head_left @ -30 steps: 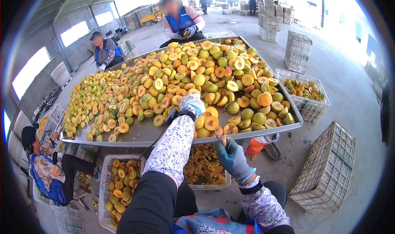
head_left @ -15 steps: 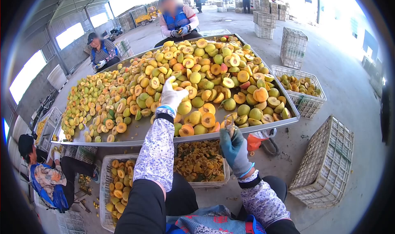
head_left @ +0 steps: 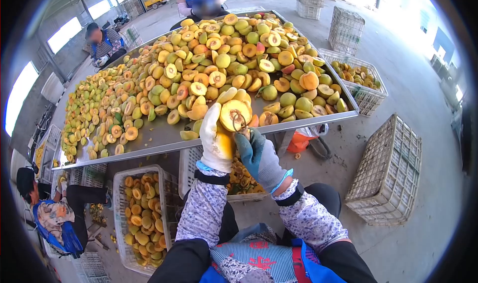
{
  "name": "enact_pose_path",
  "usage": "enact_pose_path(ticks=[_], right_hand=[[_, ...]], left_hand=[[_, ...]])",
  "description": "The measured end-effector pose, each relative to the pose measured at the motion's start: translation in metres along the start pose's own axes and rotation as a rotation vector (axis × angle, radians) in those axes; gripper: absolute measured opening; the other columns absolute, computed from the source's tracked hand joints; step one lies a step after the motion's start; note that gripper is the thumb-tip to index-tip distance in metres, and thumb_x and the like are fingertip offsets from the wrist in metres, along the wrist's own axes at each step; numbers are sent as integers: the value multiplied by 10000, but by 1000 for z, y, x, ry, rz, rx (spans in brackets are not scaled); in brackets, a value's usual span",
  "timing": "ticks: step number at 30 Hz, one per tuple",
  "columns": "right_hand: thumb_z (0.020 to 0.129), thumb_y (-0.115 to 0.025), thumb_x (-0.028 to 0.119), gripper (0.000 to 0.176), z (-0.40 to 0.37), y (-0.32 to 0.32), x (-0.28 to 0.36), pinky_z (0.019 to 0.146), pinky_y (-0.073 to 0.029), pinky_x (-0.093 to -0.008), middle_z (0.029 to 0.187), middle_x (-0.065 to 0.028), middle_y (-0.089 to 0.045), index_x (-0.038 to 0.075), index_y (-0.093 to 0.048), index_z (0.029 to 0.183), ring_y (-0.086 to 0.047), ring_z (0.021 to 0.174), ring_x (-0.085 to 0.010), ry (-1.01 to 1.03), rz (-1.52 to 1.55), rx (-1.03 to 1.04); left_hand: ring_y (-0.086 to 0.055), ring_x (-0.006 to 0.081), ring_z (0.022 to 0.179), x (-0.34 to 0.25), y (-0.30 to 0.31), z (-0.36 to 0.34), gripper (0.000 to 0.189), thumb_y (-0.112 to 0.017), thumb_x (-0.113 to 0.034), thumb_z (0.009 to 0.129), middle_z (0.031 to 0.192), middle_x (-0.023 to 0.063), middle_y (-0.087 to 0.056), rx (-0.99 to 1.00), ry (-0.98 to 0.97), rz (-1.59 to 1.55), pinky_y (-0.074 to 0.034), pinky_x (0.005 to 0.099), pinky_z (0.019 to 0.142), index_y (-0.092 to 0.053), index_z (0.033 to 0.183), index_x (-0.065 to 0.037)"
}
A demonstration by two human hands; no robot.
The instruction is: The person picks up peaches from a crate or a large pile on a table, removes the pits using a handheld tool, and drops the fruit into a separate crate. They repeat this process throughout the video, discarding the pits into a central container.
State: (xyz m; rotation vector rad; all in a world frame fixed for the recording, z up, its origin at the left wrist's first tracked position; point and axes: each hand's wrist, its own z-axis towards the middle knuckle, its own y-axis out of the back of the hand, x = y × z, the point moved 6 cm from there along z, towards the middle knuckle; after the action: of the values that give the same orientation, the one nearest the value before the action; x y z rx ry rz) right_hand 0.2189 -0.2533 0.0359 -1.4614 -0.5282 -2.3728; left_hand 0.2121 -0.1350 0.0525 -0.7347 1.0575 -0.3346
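Note:
My left hand (head_left: 217,141), in a white glove with a yellow stain, is closed around a halved peach (head_left: 235,114), its cut face turned towards my right hand. My right hand (head_left: 259,156), in a grey and blue-green glove, grips a small pitting tool with a thin curved metal loop (head_left: 241,121). The loop lies against the middle of the cut face; its handle is mostly hidden by my fingers. Both hands are over the near edge of a metal table (head_left: 318,121) heaped with peach halves (head_left: 172,71).
A crate of peach halves (head_left: 118,208) stands at lower left, and another crate (head_left: 249,197) with cut pieces sits below my hands. A tall crate (head_left: 386,171) and a filled crate (head_left: 371,101) are on the right. Co-workers sit at the far side and left.
My left hand has come back from the pile and now holds a peach half. My right hand has moved up and left, bringing the tool to the fruit. The view has tilted down.

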Motion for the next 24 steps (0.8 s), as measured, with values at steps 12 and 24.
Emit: enact_pose_path(ticks=[12, 24], right_hand=[[1010, -589, 258, 256, -2, -4, -13, 602, -498, -437, 793, -251, -653, 5, -627, 993, -660, 772, -444, -61, -204, 48], [1004, -594, 264, 279, -5, 5, -23, 643, -519, -424, 779, -238, -660, 2, -647, 1084, -692, 738, -393, 30, -385, 10]], left_hand=[[-641, 283, 1137, 16, 25, -3, 512, -329, -389, 1100, 1265, 187, -617, -86, -71, 257, -560, 437, 987, -531, 1334, 19], [-627, 288, 1184, 0, 6, -10, 381, -429, -227, 1069, 1276, 174, -628, 55, 123, 253, -516, 403, 1021, -576, 1295, 43]])
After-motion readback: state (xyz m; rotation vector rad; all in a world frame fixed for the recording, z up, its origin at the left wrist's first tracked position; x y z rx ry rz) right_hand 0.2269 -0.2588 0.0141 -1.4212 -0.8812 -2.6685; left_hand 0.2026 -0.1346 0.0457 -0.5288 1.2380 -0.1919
